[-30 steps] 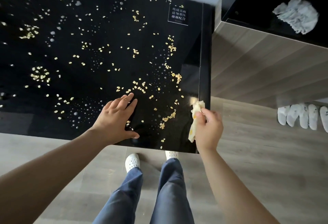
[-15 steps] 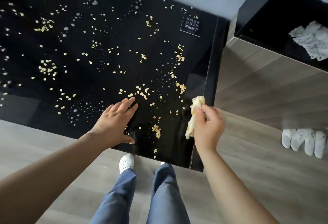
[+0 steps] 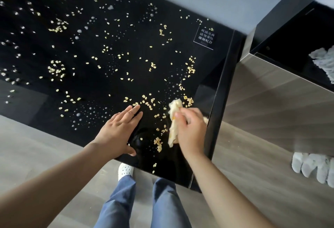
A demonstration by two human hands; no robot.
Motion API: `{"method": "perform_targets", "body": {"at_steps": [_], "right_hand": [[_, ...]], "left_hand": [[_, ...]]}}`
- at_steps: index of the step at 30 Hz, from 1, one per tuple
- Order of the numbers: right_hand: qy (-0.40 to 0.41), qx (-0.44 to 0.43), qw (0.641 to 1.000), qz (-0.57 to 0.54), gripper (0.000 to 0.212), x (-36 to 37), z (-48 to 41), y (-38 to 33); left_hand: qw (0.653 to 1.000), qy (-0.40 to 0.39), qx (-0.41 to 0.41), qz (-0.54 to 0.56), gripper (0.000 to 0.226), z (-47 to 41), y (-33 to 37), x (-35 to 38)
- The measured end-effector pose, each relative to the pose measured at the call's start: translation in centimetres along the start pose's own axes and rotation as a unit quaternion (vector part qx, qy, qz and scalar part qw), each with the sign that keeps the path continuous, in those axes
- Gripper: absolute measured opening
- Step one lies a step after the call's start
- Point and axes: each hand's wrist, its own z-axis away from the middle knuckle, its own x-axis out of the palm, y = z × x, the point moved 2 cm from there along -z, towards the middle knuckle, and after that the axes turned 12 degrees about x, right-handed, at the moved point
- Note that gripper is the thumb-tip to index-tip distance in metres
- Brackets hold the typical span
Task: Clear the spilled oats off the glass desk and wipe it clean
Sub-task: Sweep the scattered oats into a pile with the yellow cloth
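Centrally, right hand point(image 3: 191, 130) grip pinches a crumpled yellow cloth point(image 3: 173, 119) near the desk's point(image 3: 36, 92) right edge; oats point(image 3: 157, 143) scatter across black glass above grey floor point(image 3: 253, 182). Left hand point(image 3: 117, 132) lies flat, fingers spread.

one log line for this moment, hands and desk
left hand: flat on desk | right hand: gripping cloth | oats: scattered widely | stage: wiping near right corner

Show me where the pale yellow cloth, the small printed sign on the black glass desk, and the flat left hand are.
Pale yellow cloth point(image 3: 173, 128): head view, middle of its hanging fold.
Small printed sign point(image 3: 205, 37): head view, centre of its text.
Left hand point(image 3: 118, 132): head view, back of the hand.
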Motion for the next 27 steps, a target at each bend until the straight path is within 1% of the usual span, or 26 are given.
{"method": "perform_targets", "body": {"at_steps": [2,4,5,7,9,11,13,15,16,18,19,21,24,26,27], "right_hand": [[0.043,0.005,0.999,0.003,0.015,-2.0,-2.5,-0.1],[0.088,0.037,0.995,0.015,0.018,-3.3,-5.5,0.5],[0.103,0.06,0.993,0.026,0.018,-3.6,-6.8,1.0],[0.106,0.099,0.988,0.054,0.018,-3.2,-8.7,1.9],[0.092,0.101,0.988,0.067,0.019,-1.8,-8.7,1.9],[0.059,0.039,0.994,0.084,0.015,0.3,-7.0,0.9],[-0.013,-0.025,0.995,0.092,0.013,2.4,-4.7,-0.1],[-0.077,-0.042,0.993,0.077,0.013,3.4,-3.2,-0.6],[-0.084,-0.036,0.994,0.061,0.013,3.3,-3.1,-0.8],[-0.053,-0.027,0.998,0.035,0.012,2.0,-3.9,-1.1],[-0.033,-0.024,0.999,0.028,0.013,1.0,-4.8,-1.2],[0.007,-0.01,0.999,0.032,0.014,-0.9,-7.2,-1.5],[0.061,0.026,0.995,0.077,0.016,-2.3,-11.1,-0.9],[0.065,0.037,0.992,0.102,0.017,-1.6,-12.1,-0.3],[0.061,0.028,0.992,0.109,0.016,-0.9,-11.9,-0.1]], "left_hand": [[1.0,-0.001,-0.003,0.0,0.128,0.0,0.0,0.1],[1.0,0.006,-0.002,0.001,0.129,0.0,-0.2,0.3],[1.0,0.01,-0.002,0.001,0.129,0.0,-0.2,0.4],[1.0,0.016,-0.005,0.006,0.129,0.0,-0.2,0.5],[1.0,0.016,-0.012,0.015,0.13,-0.2,-0.1,0.6],[0.999,0.018,-0.016,0.025,0.131,-0.2,-0.1,0.6],[0.999,0.022,-0.014,0.031,0.128,-0.1,0.1,0.5],[0.998,0.044,-0.017,0.043,0.116,-0.1,0.5,0.0],[0.997,0.063,-0.021,0.046,0.108,-0.1,0.8,-0.4],[0.991,0.121,-0.034,0.04,0.094,-0.3,1.0,-1.5],[0.987,0.152,-0.039,0.033,0.09,-0.5,0.9,-1.9],[0.982,0.183,-0.044,0.027,0.091,-1.1,0.2,-2.7],[0.984,0.168,-0.06,0.025,0.095,-3.1,-1.0,-3.6],[0.983,0.162,-0.087,0.026,0.089,-4.9,-1.7,-4.1],[0.982,0.161,-0.099,0.026,0.085,-5.8,-2.0,-4.4]]}}
